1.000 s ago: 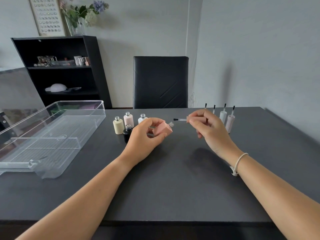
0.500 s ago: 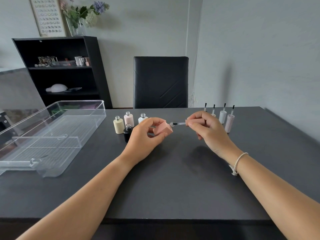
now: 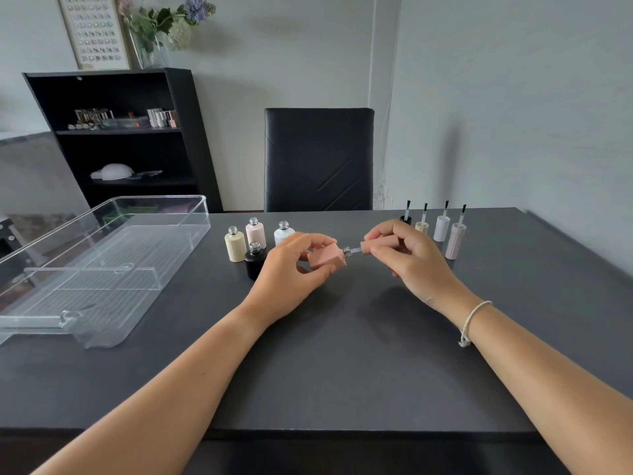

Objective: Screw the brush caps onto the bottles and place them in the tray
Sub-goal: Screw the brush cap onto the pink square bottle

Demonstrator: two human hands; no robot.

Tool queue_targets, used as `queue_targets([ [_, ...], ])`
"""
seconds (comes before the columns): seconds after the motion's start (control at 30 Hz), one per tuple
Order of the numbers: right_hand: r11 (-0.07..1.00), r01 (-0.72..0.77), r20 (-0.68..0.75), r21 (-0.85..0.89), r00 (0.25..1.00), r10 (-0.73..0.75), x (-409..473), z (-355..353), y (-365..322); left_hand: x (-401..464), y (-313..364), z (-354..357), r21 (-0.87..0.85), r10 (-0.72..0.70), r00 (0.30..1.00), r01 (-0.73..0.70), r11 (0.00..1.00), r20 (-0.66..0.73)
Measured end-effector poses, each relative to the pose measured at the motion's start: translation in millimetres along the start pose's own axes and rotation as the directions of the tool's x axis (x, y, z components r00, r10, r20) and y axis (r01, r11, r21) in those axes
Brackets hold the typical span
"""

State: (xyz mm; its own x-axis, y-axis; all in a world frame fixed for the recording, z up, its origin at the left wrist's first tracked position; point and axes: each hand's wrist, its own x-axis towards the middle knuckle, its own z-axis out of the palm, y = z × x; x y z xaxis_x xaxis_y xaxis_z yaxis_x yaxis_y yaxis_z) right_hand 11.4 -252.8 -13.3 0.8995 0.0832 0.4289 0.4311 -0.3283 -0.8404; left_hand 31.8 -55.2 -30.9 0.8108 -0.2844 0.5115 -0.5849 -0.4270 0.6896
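Note:
My left hand point(image 3: 291, 272) grips a salmon-pink square bottle point(image 3: 325, 257), tilted on its side with its neck pointing right. My right hand point(image 3: 407, 258) holds the matching pink brush cap point(image 3: 376, 244); its brush tip is inside the bottle's neck and the clear stem still shows between cap and neck. Several open bottles stand behind my left hand: cream point(image 3: 235, 244), pale pink point(image 3: 255, 232), white point(image 3: 283, 232) and black point(image 3: 255, 260). Several caps stand brush-up at the right: black point(image 3: 406, 217), cream point(image 3: 422, 225), white point(image 3: 442, 227) and mauve point(image 3: 456, 240). The clear tray point(image 3: 102, 269) lies at the left, with nothing in it.
The dark table point(image 3: 342, 354) has open surface in front of my arms. A black chair point(image 3: 318, 159) stands at the far edge. A black shelf unit point(image 3: 120, 138) sits behind the tray, which overhangs the table's left side.
My right hand has moved the cap leftward, sliding the brush from outside the bottle into its neck. My left hand holds the bottle in the same place.

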Motion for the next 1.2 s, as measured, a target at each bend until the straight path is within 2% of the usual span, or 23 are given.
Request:
queue_targets([
  [0.33, 0.987, 0.066, 0.083, -0.149, 0.995, -0.054, -1.5, 4.3, 2.3, 0.3, -1.2, 1.2, 0.003, 0.016, 0.999, -0.016, 1.000, 0.032],
  [0.57, 0.975, 0.089, 0.051, -0.205, 0.995, -0.080, 1.6, 5.1, 5.4, -0.9, 3.3, 0.0, -0.137, -0.037, 0.998, 0.042, 0.990, 0.041],
  [1.2, 0.972, 0.159, 0.065, -0.172, 0.987, -0.149, -1.8, 4.0, -3.0, -0.7, 5.0, -2.5, -0.362, -0.134, 0.986, 0.162, 0.918, 0.102],
])
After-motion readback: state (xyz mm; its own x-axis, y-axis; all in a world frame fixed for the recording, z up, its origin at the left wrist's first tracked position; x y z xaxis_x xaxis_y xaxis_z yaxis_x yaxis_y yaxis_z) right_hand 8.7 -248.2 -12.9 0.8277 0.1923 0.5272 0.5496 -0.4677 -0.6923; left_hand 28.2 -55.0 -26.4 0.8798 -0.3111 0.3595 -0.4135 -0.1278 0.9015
